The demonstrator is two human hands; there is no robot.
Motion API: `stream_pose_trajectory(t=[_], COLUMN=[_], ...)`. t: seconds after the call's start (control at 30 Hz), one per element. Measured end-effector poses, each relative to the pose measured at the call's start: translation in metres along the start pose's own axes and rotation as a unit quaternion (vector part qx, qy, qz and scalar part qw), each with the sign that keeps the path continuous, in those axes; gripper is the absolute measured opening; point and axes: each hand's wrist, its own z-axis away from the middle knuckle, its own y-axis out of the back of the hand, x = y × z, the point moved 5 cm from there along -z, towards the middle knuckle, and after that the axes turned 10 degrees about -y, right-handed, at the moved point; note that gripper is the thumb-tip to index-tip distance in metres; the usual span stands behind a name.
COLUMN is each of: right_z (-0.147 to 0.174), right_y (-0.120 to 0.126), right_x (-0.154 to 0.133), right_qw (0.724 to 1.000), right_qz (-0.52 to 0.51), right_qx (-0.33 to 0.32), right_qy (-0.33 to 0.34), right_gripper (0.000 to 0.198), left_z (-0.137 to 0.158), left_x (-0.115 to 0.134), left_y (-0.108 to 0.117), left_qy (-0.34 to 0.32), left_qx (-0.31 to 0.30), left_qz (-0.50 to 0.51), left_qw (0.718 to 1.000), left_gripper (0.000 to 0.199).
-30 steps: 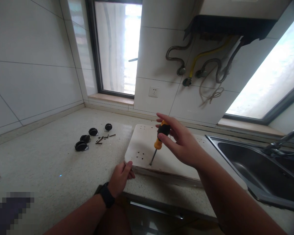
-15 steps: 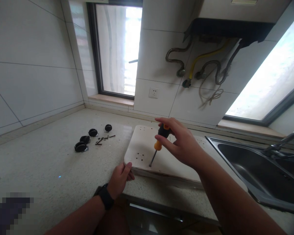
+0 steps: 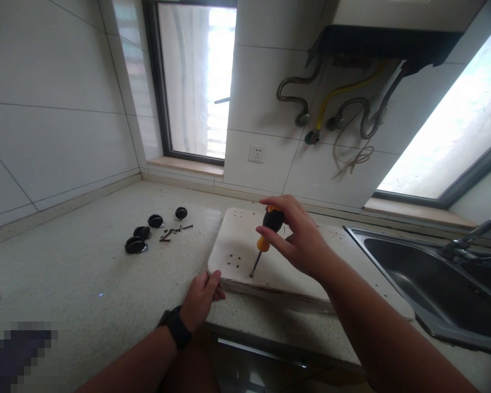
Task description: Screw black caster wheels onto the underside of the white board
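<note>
A white board with rounded corners and small holes lies on the counter. My right hand is closed round the black and yellow handle of a screwdriver. Its shaft slants down, and the tip meets a screw head near the board's front edge. At the front left corner, my left hand grips the board, thumb on top and fingers underneath. Several dark holes show just left of the screwdriver tip.
Several black casters sit on the counter to the left, beside a small pile of screws. A steel sink with a faucet borders the board on the right. Hoses hang from the wall behind.
My right hand and the screwdriver handle have tilted and shifted very slightly, while the tip stays on the screw. My left hand keeps its grip on the corner.
</note>
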Motion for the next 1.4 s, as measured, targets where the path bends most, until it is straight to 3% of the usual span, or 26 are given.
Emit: stream_pose_trajectory(t=[0.13,0.23,0.3,0.4,0.5,0.63,0.77,0.83,1.03,1.1,1.27,1.4], right_z=[-0.001,-0.002,-0.004,-0.006,-0.006,-0.006,-0.005,-0.005,-0.004,-0.004,-0.004,-0.006], right_y=[0.001,0.000,-0.002,-0.001,0.001,0.005,0.005,0.004,0.005,0.006,0.008,0.009], right_x=[-0.003,-0.001,0.001,0.004,0.006,0.005,0.005,0.007,0.013,0.012,0.008,0.014], right_qw=[0.984,0.970,0.976,0.996,0.998,0.993,0.969,0.972,0.997,0.997,0.979,0.989], right_qz=[-0.122,-0.163,-0.145,-0.051,0.008,-0.079,-0.184,-0.175,-0.021,-0.023,-0.150,-0.084], right_qx=[-0.129,-0.176,-0.158,-0.069,-0.010,-0.072,-0.156,-0.146,0.027,0.012,-0.128,-0.076], right_qy=[-0.009,-0.027,-0.027,-0.037,-0.060,-0.050,-0.048,-0.056,-0.074,-0.070,-0.054,-0.095], right_gripper=[0.060,0.060,0.057,0.048,0.042,0.049,0.053,0.053,0.052,0.049,0.054,0.053], left_z=[0.000,0.000,-0.001,0.000,0.000,0.000,0.000,0.000,0.000,0.000,-0.001,0.000], left_x=[0.000,0.001,0.001,0.000,0.000,0.000,0.000,0.000,0.002,0.001,0.000,0.001], left_y=[0.000,0.000,-0.001,-0.001,-0.001,-0.001,0.000,-0.001,-0.001,0.000,0.000,0.000], left_qy=[0.001,0.000,0.000,0.007,0.012,0.008,0.009,0.010,0.007,0.008,0.008,0.010], left_qx=[0.001,0.000,0.000,0.002,0.005,-0.003,-0.004,-0.004,0.000,0.001,0.000,0.000], left_qz=[0.003,0.002,0.001,0.001,0.001,0.001,0.002,0.004,0.005,0.006,0.006,0.009], left_qw=[1.000,1.000,1.000,1.000,1.000,1.000,1.000,1.000,1.000,1.000,1.000,1.000], left_gripper=[0.061,0.062,0.062,0.063,0.062,0.062,0.062,0.062,0.063,0.063,0.063,0.064])
